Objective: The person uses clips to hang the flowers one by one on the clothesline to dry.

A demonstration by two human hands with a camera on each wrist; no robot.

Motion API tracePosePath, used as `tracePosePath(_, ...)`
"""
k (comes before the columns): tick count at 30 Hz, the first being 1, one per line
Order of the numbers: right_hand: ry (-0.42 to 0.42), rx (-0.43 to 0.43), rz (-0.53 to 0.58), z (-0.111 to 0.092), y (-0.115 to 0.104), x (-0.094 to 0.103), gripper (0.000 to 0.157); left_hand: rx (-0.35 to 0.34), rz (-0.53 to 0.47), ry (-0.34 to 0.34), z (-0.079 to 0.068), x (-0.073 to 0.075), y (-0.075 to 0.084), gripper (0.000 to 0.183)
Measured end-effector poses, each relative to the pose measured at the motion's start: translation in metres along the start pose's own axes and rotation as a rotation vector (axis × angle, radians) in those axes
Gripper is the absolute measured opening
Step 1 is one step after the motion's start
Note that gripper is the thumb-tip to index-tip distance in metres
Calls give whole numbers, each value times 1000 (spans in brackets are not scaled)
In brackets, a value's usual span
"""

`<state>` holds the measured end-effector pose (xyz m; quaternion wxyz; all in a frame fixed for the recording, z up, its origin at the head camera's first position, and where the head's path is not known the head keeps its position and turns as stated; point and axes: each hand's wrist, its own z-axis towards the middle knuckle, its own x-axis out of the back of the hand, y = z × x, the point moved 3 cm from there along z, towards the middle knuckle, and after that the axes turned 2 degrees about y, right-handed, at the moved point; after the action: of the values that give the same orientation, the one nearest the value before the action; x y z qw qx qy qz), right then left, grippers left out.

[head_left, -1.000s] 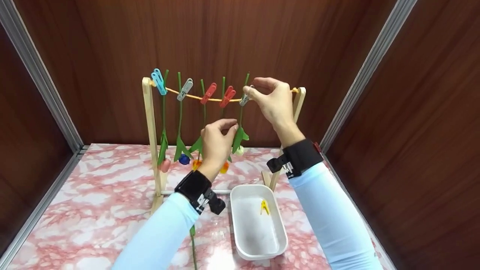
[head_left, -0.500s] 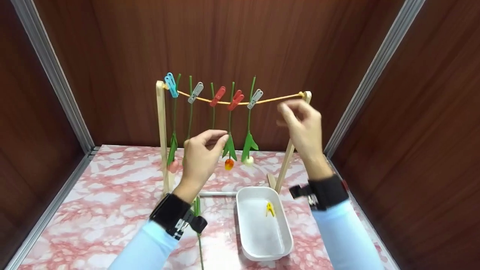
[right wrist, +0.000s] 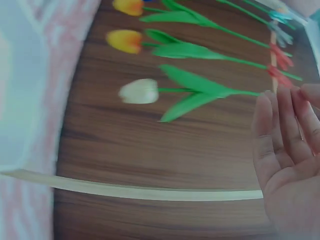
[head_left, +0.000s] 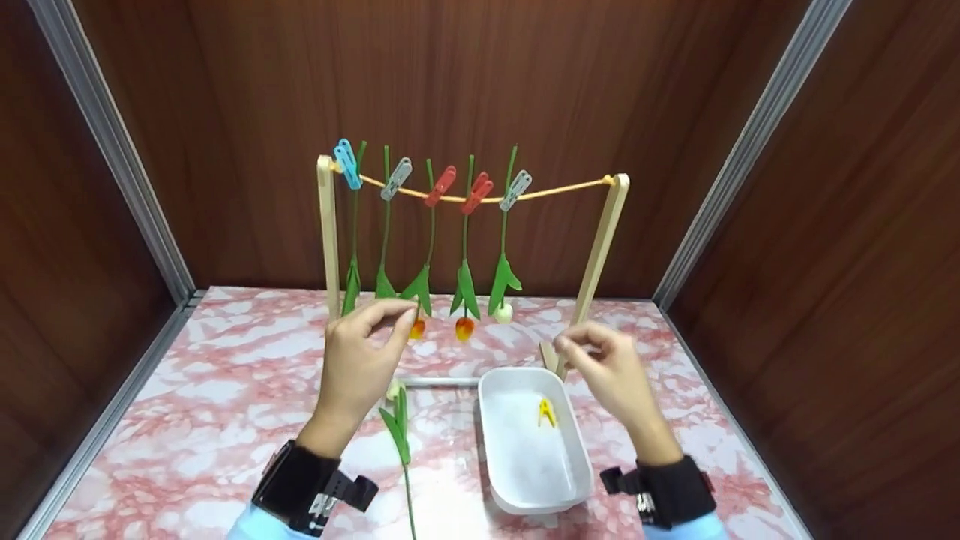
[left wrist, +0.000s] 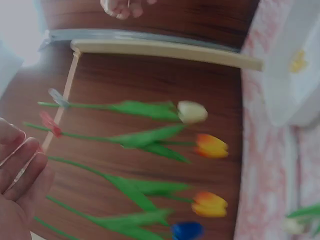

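Note:
My left hand (head_left: 364, 360) is in front of the hanging row, fingers loosely bent and holding nothing. To the right, above the white tub (head_left: 491, 450), my right hand (head_left: 611, 367) is also empty with relaxed fingers. Several artificial tulips hang head down from an orange cord (head_left: 562, 190), clipped by clothespins: blue (head_left: 346, 165), grey (head_left: 397, 178), red (head_left: 441, 186), red (head_left: 477, 193) and grey (head_left: 516, 190). The rightmost bloom is a white tulip (head_left: 503, 313), beside an orange-yellow tulip (head_left: 464, 328). Another white tulip (head_left: 397, 427) lies on the table. Inside the tub lies a yellow clothespin (head_left: 547, 412).
The cord runs between a left wooden post (head_left: 328, 232) and a right wooden post (head_left: 602, 247). A white bar (head_left: 439, 382) crosses low behind the tub. Dark wood-look panels (head_left: 480, 75) surround the pink marbled table (head_left: 187, 420).
My right hand has left the rightmost grey clothespin, which stays on the cord, and moved down to the right. My left hand has moved away from the white tulip's stem, down and left.

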<state>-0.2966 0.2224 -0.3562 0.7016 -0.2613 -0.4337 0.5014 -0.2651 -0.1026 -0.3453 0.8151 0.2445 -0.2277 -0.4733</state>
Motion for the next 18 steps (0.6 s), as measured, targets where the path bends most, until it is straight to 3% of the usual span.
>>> tracePosePath(6,-12,-98,-49,-21,31,-10,8,42,86,-42,-31,3,-26,16)
tracePosePath(13,-66,-127,-264,-19,61,-28,8,147,169,-100,-62,0,-61,22)
tracePosePath(18,-142,-205,-476,-9,80,-44,9,206,205,-150,-81,-8,-73,24)
